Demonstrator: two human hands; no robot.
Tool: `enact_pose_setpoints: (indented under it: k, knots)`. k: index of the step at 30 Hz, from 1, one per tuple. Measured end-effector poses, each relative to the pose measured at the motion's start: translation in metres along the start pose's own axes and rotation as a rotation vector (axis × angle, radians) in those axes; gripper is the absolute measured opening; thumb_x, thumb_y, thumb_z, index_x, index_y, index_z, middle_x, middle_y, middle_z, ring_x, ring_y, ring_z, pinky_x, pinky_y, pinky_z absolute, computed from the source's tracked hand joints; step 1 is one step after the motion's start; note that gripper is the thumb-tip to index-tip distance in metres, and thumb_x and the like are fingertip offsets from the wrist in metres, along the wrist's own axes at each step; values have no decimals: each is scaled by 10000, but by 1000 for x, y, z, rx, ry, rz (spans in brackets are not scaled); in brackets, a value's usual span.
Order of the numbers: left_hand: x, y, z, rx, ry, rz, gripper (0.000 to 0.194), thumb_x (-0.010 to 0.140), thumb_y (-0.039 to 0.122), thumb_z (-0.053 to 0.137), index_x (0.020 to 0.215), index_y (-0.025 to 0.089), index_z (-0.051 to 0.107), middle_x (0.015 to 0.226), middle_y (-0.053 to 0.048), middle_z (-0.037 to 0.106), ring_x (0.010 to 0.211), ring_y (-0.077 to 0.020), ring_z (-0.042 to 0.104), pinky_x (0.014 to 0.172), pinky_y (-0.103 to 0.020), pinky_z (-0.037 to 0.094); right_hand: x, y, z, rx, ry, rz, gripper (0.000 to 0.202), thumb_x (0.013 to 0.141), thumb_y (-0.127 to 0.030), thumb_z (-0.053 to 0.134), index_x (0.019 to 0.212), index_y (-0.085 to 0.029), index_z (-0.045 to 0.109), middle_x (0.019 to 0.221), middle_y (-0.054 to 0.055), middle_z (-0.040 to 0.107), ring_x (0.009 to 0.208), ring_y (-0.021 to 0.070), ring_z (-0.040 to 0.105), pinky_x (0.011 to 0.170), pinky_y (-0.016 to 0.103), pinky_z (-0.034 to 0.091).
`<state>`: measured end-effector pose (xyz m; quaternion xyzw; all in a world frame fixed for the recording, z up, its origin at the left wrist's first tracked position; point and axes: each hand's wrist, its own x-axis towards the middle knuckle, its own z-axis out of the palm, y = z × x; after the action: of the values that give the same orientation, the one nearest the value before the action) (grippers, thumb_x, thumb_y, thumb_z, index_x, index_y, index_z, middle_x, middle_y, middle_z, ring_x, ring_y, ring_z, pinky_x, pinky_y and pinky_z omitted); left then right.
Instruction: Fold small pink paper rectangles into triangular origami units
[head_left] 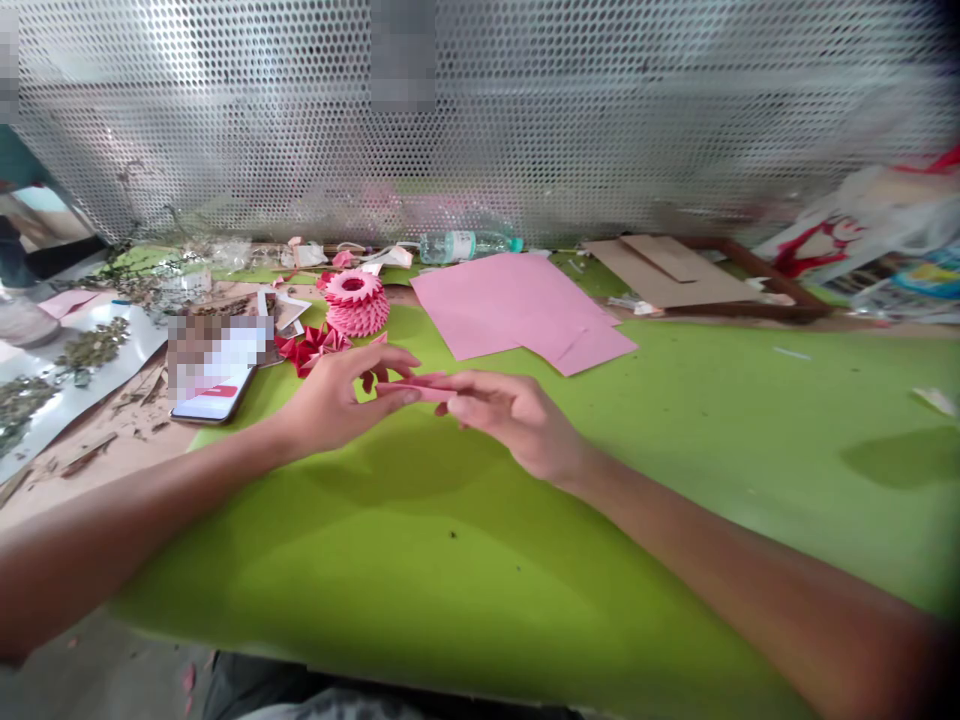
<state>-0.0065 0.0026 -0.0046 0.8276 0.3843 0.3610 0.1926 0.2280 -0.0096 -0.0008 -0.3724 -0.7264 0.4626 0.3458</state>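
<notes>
Between my two hands, above the green tabletop, is a small folded strip of pink paper (427,393). My left hand (341,395) pinches its left end, thumb below and the other fingers curled over. At its right end, the thumb and fingertips of my right hand (517,415) are closed on it. Just beyond my left hand lie red and pink folded paper pieces (304,350). Behind them stands a ring-shaped stack of interlocked pink folded paper (357,305). Several flat pink paper sheets (502,300) overlap beyond my right hand.
A phone (217,385) lies at left by dry plant scraps (90,345) on a white sheet. A plastic bottle (469,246) rests on its side at the back. Cardboard (667,275) and plastic bags (847,235) are at the right. A perforated metal screen (525,120) rises behind.
</notes>
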Motion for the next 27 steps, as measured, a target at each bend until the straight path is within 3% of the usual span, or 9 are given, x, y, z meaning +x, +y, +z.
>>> enact_pose_setpoints:
  k: [4, 6, 12, 19, 27]
  knots:
    - [0, 4, 5, -124, 16, -2, 222, 891, 251, 671, 1094, 163, 683, 1057, -73, 736, 875, -144, 695, 731, -228, 559, -1, 0, 7, -81, 122, -32, 435, 842, -396, 733, 1218, -205, 631, 1021, 67, 742, 788, 180, 685, 674, 310, 549]
    - [-1, 5, 8, -157, 11, 10, 205, 889, 240, 673, 1075, 155, 684, 1055, -75, 734, 873, -138, 693, 753, -229, 563, 0, 2, 10, -81, 149, -46, 387, 859, -377, 717, 1194, -206, 623, 964, 54, 743, 759, 174, 684, 676, 310, 549]
    - [0, 8, 10, -135, 45, -76, 227, 895, 304, 681, 1060, 150, 701, 946, -67, 749, 788, -137, 687, 651, -212, 530, 2, 5, 11, 27, 165, -51, 225, 840, -365, 744, 937, -199, 627, 841, 32, 718, 702, 157, 671, 619, 276, 534]
    - [0, 10, 7, -105, 64, -79, 139, 878, 271, 704, 972, 190, 766, 911, -32, 767, 746, -116, 671, 675, -209, 514, 1, 5, 12, 1, 162, -75, 251, 886, -374, 701, 1063, -198, 675, 892, 47, 756, 775, 182, 726, 703, 312, 582]
    - [0, 12, 6, -153, 60, -130, 175, 881, 343, 703, 943, 209, 797, 881, -38, 774, 690, -124, 669, 623, -223, 517, 2, 2, 11, 6, 203, -59, 245, 850, -384, 734, 986, -180, 733, 841, 52, 765, 728, 176, 721, 699, 316, 599]
